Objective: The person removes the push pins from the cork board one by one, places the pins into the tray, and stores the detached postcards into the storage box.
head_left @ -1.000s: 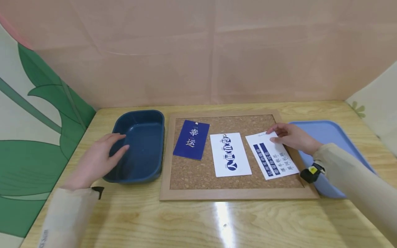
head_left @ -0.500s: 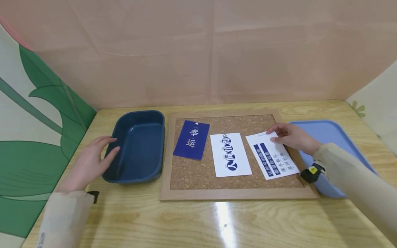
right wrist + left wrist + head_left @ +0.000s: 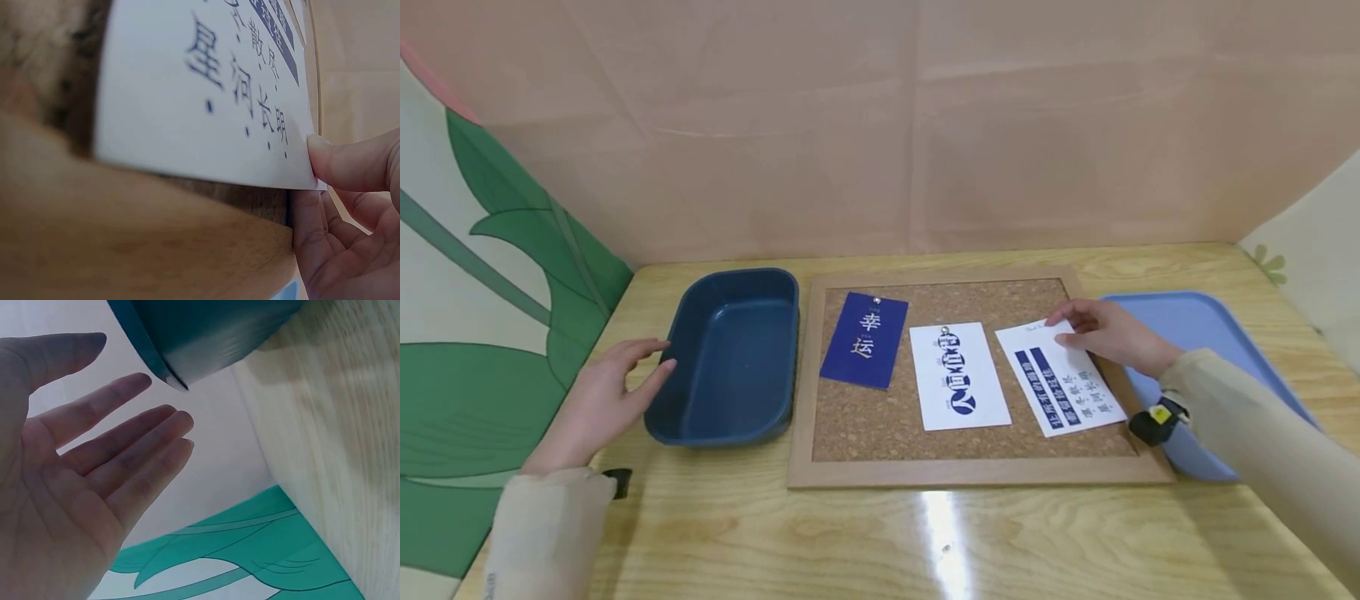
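Note:
My right hand (image 3: 1112,337) pinches the upper right corner of a white card (image 3: 1063,383) with dark blue printing, at the right side of a corkboard (image 3: 880,429). In the right wrist view the thumb (image 3: 334,165) lies on the card's face, with fingers behind its edge. My left hand (image 3: 598,400) is at the left rim of a dark blue bin (image 3: 733,367), thumb and fingers spread and nothing between them. A blue card (image 3: 863,337) and another white card (image 3: 958,375) hang on the cork, each with a pin at its top.
A light blue tray (image 3: 1195,325) stands right of the corkboard, partly behind my right arm. The wooden table (image 3: 820,542) meets a pinkish cloth backdrop (image 3: 925,167) at the back. A wall with painted green leaves (image 3: 512,233) is on the left.
My left hand has drawn back to the left and toward me, from over the bin to its left rim. My right hand stays at the corner of the white card.

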`<state>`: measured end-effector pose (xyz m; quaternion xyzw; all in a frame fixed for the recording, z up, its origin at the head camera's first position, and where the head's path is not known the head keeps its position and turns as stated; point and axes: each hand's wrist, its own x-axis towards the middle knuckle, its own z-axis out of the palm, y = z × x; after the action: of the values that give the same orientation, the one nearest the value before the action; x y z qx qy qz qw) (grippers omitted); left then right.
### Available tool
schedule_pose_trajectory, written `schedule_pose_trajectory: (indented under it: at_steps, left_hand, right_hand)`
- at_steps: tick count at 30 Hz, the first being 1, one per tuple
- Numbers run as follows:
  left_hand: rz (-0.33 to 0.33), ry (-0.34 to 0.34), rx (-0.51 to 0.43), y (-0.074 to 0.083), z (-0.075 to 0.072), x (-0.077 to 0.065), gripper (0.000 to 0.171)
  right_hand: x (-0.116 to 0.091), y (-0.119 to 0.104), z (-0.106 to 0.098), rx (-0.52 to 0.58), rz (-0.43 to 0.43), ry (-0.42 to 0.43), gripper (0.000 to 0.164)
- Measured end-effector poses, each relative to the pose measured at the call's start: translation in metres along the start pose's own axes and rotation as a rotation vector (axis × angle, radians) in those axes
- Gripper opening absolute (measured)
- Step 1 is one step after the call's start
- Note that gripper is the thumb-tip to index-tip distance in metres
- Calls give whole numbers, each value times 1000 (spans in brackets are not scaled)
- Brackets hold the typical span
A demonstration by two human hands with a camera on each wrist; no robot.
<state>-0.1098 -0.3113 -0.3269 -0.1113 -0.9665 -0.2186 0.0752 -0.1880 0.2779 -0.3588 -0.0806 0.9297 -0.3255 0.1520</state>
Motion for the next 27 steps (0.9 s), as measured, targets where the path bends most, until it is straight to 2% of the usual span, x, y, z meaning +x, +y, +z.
schedule_pose_trajectory:
  at_steps: [7, 17, 21, 27]
  left_hand:
    - [-39, -51, 3, -4, -1, 0, 49]
    - [-46, -46, 15, -9, 4, -1, 49]
    - [-41, -32, -19, -10, 6, -3, 48]
    - [-65, -53, -127, -12, 8, -7, 48]
  right_hand:
    - [0, 1, 0, -12, 5, 7, 29]
    - [1, 1, 0, -16, -6, 11, 28]
    - [1, 2, 0, -17, -12, 17, 27]
    - [1, 2, 1, -14, 5, 20, 28]
